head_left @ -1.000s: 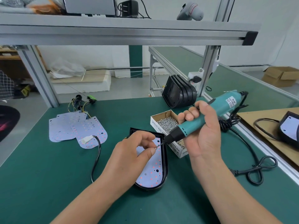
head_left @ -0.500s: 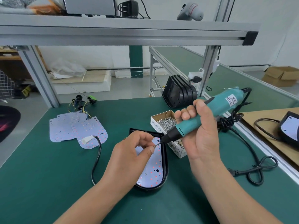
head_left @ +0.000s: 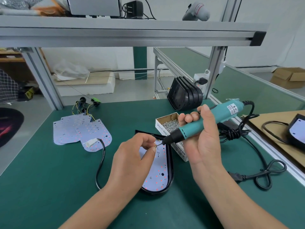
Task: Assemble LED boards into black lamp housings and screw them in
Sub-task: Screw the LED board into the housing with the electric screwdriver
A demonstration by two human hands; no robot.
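- Black housing [head_left: 155, 192] lies flat on the counter [head_left: 49, 187] just in front of the person, rounded end nearest them, with an LED board [head_left: 158, 171] seated inside it.
- No screw head shows on the visible part of the board, so fastening looks not yet begun; the far end is hidden behind the hands.
- Left hand [head_left: 132, 162] hovers over the board's far half, thumb and forefinger pinching what appears to be a small screw [head_left: 155, 146]; it is too tiny to be sure.
- Right hand [head_left: 203, 142] is wrapped round the teal driver [head_left: 188, 130], whose bit meets that pinch.
- Over the last second both hands have barely shifted, only drifting slightly up and left with the bit staying at the fingertips. I judge the screw is still being set on the bit, not driven.
- Next comes lowering the loaded bit to a board hole; a loose screw could drop.
- Screw box [head_left: 168, 124] sits just right of the housing; spare boards [head_left: 82, 131] lie left, stacked housings [head_left: 184, 95] behind.
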